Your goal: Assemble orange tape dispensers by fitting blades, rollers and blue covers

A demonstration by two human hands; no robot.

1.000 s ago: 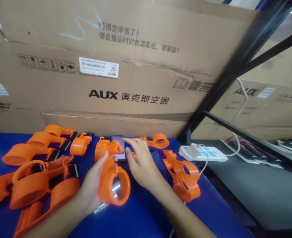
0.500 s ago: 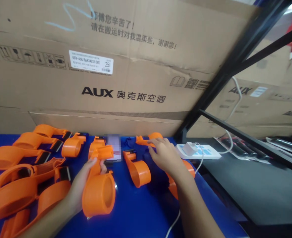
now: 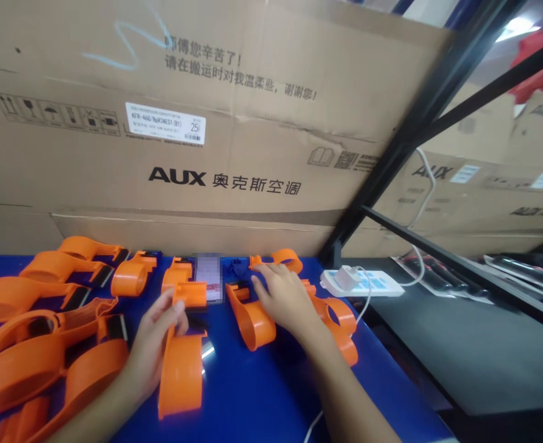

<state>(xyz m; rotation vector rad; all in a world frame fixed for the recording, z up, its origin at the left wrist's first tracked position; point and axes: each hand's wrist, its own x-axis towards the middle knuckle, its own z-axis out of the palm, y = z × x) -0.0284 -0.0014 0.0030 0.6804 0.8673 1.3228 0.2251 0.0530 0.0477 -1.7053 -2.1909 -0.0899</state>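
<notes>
My left hand [image 3: 163, 329] is closed around the narrow neck of an orange plastic tape dispenser [image 3: 181, 375], held upright above the table with its round hub hanging down. Over the table to the right, my right hand [image 3: 283, 298] has its fingers stretched forward, thumb apart. Its fingertips are close to an orange dispenser [image 3: 286, 259] at the back; whether they touch it I cannot tell. Just left of that hand lies another orange dispenser [image 3: 255, 326]. Several more [image 3: 340, 323] rest to the right, partly hidden by my forearm.
A pile of orange dispensers [image 3: 26, 363] covers the left of the blue table [image 3: 248, 400]. Small dark blue parts [image 3: 238, 266] lie at the back beside a blurred-out rectangle [image 3: 208, 278]. A white power strip [image 3: 382, 283] with cables, a black rack post [image 3: 391, 154] and a large carton [image 3: 234, 123] surround it.
The tape dispenser in my left hand has turned, so its hub now shows more edge-on. My right hand has shifted left, uncovering more orange dispensers at the right. The view has shifted slightly.
</notes>
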